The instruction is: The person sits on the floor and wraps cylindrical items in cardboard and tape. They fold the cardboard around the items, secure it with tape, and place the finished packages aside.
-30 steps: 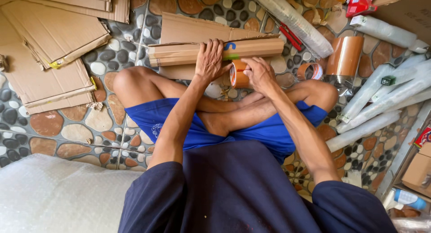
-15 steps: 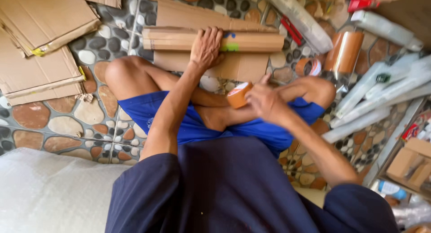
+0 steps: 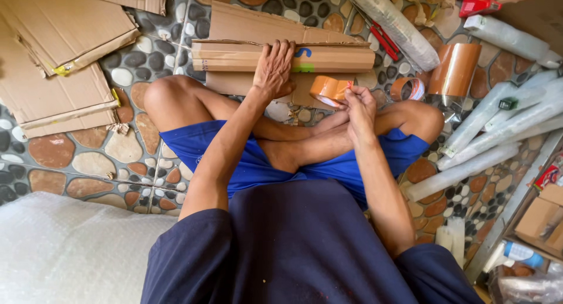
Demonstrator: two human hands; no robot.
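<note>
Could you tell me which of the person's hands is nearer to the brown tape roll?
Right. The right hand holds the brown tape roll; the left hand presses the folded cardboard box just beside it.

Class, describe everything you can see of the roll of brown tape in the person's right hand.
The roll of brown tape is a glossy orange-brown ring with a pale inner core, tilted on edge above the crossed legs. The right hand pinches its lower edge with the fingertips. It hangs just in front of the folded cardboard box that the left hand presses down.
</note>
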